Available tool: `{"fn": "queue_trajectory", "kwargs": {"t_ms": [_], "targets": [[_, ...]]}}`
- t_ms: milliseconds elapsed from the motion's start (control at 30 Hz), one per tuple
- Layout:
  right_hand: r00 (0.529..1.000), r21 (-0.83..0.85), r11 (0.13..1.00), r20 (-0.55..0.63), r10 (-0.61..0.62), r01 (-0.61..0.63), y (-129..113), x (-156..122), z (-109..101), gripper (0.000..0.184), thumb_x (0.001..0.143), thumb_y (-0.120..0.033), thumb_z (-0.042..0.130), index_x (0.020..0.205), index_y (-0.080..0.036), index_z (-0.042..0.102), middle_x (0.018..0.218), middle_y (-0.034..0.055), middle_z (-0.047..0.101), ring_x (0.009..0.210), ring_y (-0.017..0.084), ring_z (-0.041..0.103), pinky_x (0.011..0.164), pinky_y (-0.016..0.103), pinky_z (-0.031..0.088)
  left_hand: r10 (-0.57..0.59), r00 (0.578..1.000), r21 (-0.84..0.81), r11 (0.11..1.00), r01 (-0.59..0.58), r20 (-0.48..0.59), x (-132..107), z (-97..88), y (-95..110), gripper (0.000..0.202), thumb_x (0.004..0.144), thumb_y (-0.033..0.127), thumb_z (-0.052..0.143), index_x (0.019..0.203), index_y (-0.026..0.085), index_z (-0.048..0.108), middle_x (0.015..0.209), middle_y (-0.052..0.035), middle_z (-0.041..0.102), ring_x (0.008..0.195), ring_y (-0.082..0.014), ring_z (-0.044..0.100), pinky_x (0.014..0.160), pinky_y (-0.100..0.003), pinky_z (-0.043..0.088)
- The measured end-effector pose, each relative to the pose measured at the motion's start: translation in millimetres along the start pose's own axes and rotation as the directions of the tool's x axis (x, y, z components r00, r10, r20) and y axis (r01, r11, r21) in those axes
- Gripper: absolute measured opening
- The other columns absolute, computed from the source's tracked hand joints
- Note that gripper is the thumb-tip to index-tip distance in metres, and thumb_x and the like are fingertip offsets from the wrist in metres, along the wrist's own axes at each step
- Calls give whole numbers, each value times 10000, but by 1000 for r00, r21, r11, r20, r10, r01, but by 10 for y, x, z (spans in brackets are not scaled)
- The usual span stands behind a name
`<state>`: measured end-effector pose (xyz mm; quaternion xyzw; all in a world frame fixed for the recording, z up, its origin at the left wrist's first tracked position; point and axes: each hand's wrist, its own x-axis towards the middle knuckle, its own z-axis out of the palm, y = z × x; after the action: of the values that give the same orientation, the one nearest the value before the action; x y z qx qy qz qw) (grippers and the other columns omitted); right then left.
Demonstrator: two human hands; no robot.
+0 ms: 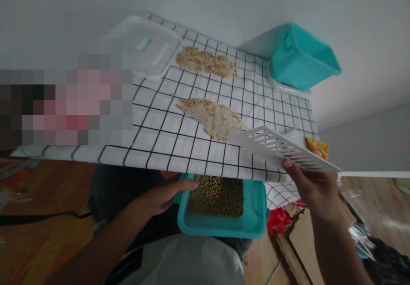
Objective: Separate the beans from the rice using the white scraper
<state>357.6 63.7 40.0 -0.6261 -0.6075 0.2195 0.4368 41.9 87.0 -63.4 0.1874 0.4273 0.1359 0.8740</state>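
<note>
My left hand (166, 196) grips the left rim of a teal plastic container (221, 230), held just below the table's front edge. Green beans (229, 197) and paler yellowish beans (205, 184) lie inside it. In my right hand (315, 187) is a white slotted plastic board (253, 142), tilted, with its far left end at a pile of rice-like grains (214, 116) mixed with yellow soybeans. My right thumb presses on its near edge; the other fingers are mostly hidden behind it. Farther back lies a second patch of soybeans and grains (206, 62).
A white checked cloth (153, 131) covers the table against the wall. A clear plastic lid (150, 46) lies at the back left. Another teal bin (303, 61) leans at the back right. An orange packet (317, 147) sits behind the board. A pixelated patch hides the left side.
</note>
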Motion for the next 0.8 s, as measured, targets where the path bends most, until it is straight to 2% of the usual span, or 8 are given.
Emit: {"fn": "queue_trajectory", "kwargs": {"t_ms": [100, 200, 433, 567, 800], "targets": [[999, -13, 999, 10, -52, 52, -2, 152, 121, 184, 768, -181, 684, 937, -246, 717, 926, -2, 732, 858, 195, 682, 763, 314, 559, 3, 1000, 3, 1000, -3, -8, -44, -56, 0, 312, 746, 302, 671, 1043, 205, 691, 949, -39, 771, 965, -255, 684, 916, -377, 494], [998, -17, 999, 49, -49, 50, 9, 208, 165, 204, 777, -189, 677, 970, -241, 714, 953, 7, 731, 887, 202, 678, 760, 317, 561, 16, 1000, 1, 1000, -16, 0, -61, -108, 0, 291, 766, 302, 655, 1040, 212, 693, 980, -43, 766, 984, -261, 679, 936, -395, 480], [994, -60, 998, 102, -28, 35, -28, 135, 141, 178, 786, -207, 670, 955, -243, 713, 824, 2, 721, 797, 195, 673, 657, 292, 555, 11, 998, 6, 1000, -11, 63, -25, -150, 18, 254, 773, 317, 649, 989, 201, 713, 1011, -60, 758, 1059, -283, 645, 974, -417, 449], [998, -77, 996, 49, -34, 38, -42, 119, 140, 189, 783, -204, 672, 964, -242, 709, 841, 9, 719, 803, 198, 666, 639, 289, 548, 14, 999, -5, 1000, -14, 51, -19, -151, 14, 255, 758, 314, 666, 984, 204, 711, 1005, -53, 759, 1091, -285, 627, 967, -411, 455], [991, -12, 1000, 137, -7, 9, -48, 74, 165, 216, 792, -175, 660, 986, -261, 701, 856, -3, 705, 832, 175, 655, 658, 257, 537, 13, 1000, -8, 1000, -13, -1, -1, -141, 10, 273, 725, 305, 695, 980, 208, 705, 967, -51, 767, 1095, -284, 625, 926, -401, 491]]}}
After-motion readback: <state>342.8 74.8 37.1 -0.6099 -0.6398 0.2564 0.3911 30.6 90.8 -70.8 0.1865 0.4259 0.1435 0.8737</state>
